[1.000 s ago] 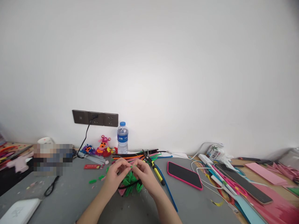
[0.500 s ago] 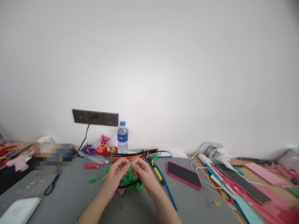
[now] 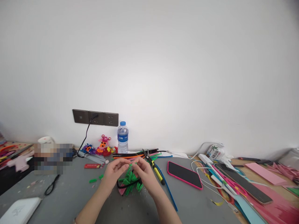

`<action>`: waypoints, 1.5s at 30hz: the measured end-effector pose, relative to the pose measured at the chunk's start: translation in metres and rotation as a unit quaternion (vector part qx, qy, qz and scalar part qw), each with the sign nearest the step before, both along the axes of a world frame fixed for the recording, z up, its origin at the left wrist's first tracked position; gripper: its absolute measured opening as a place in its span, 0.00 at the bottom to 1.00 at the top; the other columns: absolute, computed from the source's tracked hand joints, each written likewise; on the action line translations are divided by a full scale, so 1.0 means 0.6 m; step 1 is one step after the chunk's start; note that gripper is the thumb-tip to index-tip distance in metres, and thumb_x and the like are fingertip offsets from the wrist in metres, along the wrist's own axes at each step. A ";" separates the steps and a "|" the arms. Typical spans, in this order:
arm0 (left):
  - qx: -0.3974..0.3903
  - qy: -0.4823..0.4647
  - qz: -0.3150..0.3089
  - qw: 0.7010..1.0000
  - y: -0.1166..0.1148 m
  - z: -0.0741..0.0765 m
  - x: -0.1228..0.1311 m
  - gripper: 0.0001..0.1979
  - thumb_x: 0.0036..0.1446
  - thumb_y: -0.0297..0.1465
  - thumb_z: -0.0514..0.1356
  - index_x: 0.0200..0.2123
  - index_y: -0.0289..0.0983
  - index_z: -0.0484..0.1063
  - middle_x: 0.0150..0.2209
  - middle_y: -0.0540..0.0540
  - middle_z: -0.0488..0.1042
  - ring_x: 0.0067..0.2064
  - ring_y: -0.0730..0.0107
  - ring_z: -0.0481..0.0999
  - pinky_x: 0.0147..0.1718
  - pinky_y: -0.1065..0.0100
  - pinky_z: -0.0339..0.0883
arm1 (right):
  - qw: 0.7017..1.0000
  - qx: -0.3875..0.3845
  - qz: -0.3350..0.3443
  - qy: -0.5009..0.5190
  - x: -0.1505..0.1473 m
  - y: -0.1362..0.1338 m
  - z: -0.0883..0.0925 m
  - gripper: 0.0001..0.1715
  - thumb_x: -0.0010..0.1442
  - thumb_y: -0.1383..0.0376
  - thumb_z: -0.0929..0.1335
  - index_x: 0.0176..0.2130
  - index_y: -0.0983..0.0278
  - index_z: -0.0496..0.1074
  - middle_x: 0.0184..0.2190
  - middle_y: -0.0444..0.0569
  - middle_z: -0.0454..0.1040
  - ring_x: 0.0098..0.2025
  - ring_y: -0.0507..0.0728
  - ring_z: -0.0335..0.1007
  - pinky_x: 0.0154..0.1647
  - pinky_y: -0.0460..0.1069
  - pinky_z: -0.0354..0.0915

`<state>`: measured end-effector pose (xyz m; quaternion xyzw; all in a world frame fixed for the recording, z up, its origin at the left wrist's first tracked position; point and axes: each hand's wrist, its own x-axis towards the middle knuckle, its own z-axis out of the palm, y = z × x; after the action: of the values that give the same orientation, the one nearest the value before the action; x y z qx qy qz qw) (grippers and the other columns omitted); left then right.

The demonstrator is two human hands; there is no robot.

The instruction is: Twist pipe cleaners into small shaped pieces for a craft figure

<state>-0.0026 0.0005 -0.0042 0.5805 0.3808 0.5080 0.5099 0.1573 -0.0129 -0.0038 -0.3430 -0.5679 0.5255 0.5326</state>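
My left hand (image 3: 114, 174) and my right hand (image 3: 144, 172) meet above the grey table, fingers closed in a pinch. Between the fingertips is a small fuzzy green pipe cleaner piece (image 3: 131, 165), largely covered by the fingers. Just below lies a heap of short green pipe cleaner pieces (image 3: 129, 180), with a black strip (image 3: 125, 186) curved across it and a bit of pink at its side. Yellow-and-black pliers (image 3: 158, 175) rest just right of my right hand, jaws pointing toward the wall.
Behind my hands lie long coloured pipe cleaners (image 3: 133, 155) and a water bottle (image 3: 122, 138). Small fuzzy figures (image 3: 102, 146) and a red box (image 3: 92, 166) sit left. A pink-edged phone (image 3: 184, 175), white cables and scissors (image 3: 239, 189) are on the right.
My left hand has shifted slightly left and now covers a green piece beside the heap. My fingers remain pinched together around the green piece.
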 end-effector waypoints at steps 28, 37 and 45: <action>0.008 0.103 -0.119 0.987 -0.001 0.002 -0.009 0.13 0.56 0.41 0.59 0.28 0.37 0.68 0.24 0.52 0.65 0.28 0.71 0.64 0.28 0.73 0.58 | 0.984 0.078 -0.024 -0.158 0.020 -0.009 0.015 0.11 0.60 0.60 0.66 0.29 0.64 0.70 0.23 0.41 0.63 0.27 0.51 0.54 0.27 0.45 0.53; 0.021 0.102 -0.083 0.991 -0.003 0.006 -0.005 0.12 0.56 0.39 0.58 0.27 0.37 0.69 0.25 0.52 0.67 0.28 0.70 0.65 0.27 0.73 0.59 | 0.980 0.102 -0.051 -0.163 0.014 -0.009 0.017 0.12 0.60 0.61 0.66 0.28 0.64 0.72 0.26 0.45 0.70 0.29 0.54 0.62 0.31 0.47 0.58; 0.039 0.096 -0.065 0.992 -0.002 0.003 -0.004 0.11 0.56 0.38 0.59 0.28 0.37 0.69 0.25 0.52 0.67 0.28 0.71 0.66 0.28 0.74 0.59 | 0.976 0.121 -0.066 -0.167 0.011 -0.011 0.021 0.10 0.60 0.65 0.66 0.28 0.63 0.74 0.26 0.46 0.72 0.30 0.54 0.63 0.31 0.47 0.58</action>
<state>-0.0050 -0.0009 -0.0025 0.6700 0.3690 0.4300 0.4796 0.1639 -0.0198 0.0088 -0.3953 -0.6842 0.3524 0.5014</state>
